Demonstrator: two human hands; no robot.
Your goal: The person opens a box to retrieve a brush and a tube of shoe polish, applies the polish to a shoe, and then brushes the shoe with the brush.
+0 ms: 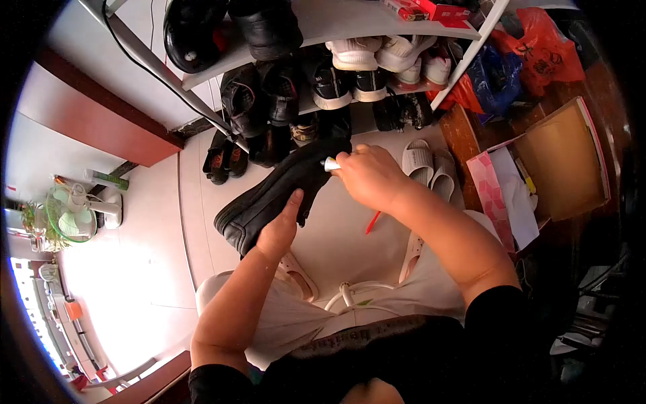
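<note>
A black shoe [269, 185] is held up in front of me, tilted with its sole side facing away to the upper left. My left hand [281, 225] grips it from below, thumb lying along the side and the other fingers hidden behind it. My right hand [370, 174] is closed around a small white tube-like object [330, 163], whose end meets the shoe's dark upper. Most of that object is covered by my fingers, so its exact kind does not show.
Ahead stands a shoe rack [316, 101] loaded with shoes. Grey slippers [418, 161] lie on the floor, near a thin red object [372, 222]. At right are an open cardboard box [565, 161] and plastic bags [538, 54]; at left, a fan [74, 215].
</note>
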